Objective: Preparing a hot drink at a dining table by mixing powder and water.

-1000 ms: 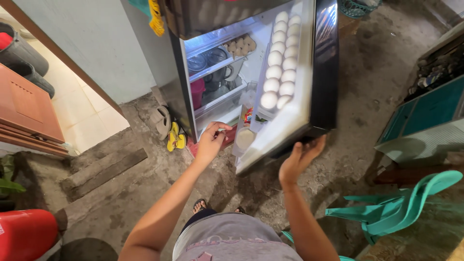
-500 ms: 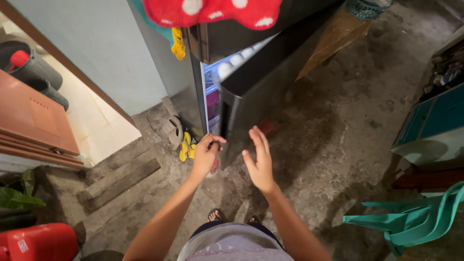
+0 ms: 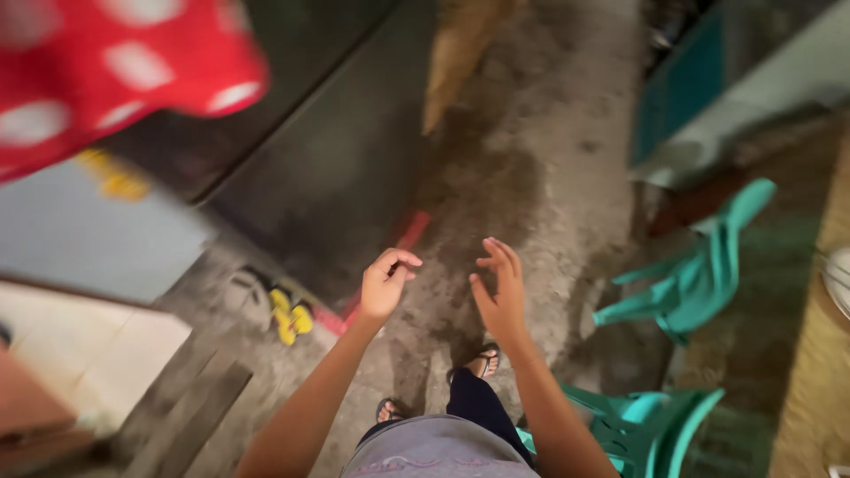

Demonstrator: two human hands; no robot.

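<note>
Presently both bare hands hang in the air above the stained grey concrete floor (image 3: 540,177), and neither holds or touches anything. The left hand (image 3: 387,285) has its grip loosely curled, thumb and forefinger drawn close together with nothing between them. The right hand (image 3: 500,296) has its grip spread, fingers fanned and slightly bent, palm turned towards the left hand. A clear gap separates the two hands.

At 11 o'clock from the hands stands the tall dark grey metal refrigerator (image 3: 328,168), its door shut; it is the nearest large thing to the left hand, though apart from it. A red cloth with white dots (image 3: 115,71) lies over its top at 10 o'clock, blurred. A pair of yellow sandals (image 3: 289,314) sits on the floor at 9 o'clock from the left hand, beside the refrigerator's foot. Turquoise plastic chairs (image 3: 699,274) stand at 3 o'clock from the right hand, well apart. The person's sandalled foot (image 3: 482,360) shows directly below the right hand.
</note>
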